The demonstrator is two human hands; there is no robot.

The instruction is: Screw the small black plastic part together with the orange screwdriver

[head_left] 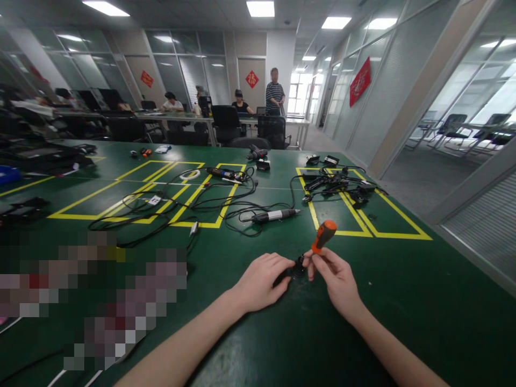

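My right hand (334, 274) grips a screwdriver (324, 234) with an orange and dark grey handle. The handle tilts up and to the right, and its lower end points down at a small black part (298, 267) on the green table. Fingers of my left hand (264, 282) close around that black part from the left and steady it on the tabletop. What kind of part it is, I cannot make out. The screwdriver's tip is hidden by my fingers and the part.
An electric screwdriver (274, 216) with a cable lies ahead on the table (403, 290). Black cables and parts (334, 183) pile up inside yellow tape outlines at the right. A power drill (257, 153) rests at the far edge. Blurred-out items fill the left front. People sit and stand beyond.
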